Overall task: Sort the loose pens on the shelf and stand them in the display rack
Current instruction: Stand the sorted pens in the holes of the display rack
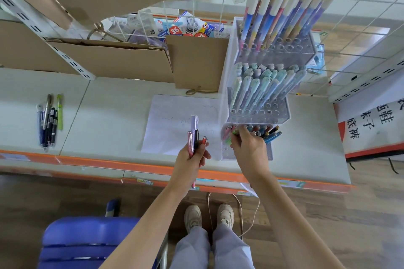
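My left hand point(192, 159) grips a small bunch of pens point(194, 135): a pink one, a black one, a lilac one and a red-tipped one. They point up over a white sheet of paper point(170, 122). My right hand point(249, 148) reaches into the lowest tier of the clear tiered display rack point(277, 116). Its fingertips pinch a green pen point(232, 135) at the holes there. That tier holds several mixed pens. The middle tier holds pastel mint pens and the top tier long pastel pens. A pile of loose pens point(49, 120) lies far left on the grey shelf point(109, 116).
Cardboard boxes point(122, 59) and a brown paper bag point(196, 61) stand at the back of the shelf. A wire grid with packaged goods is behind them. The shelf has an orange front edge point(131, 165). A blue stool point(87, 242) stands by my left leg.
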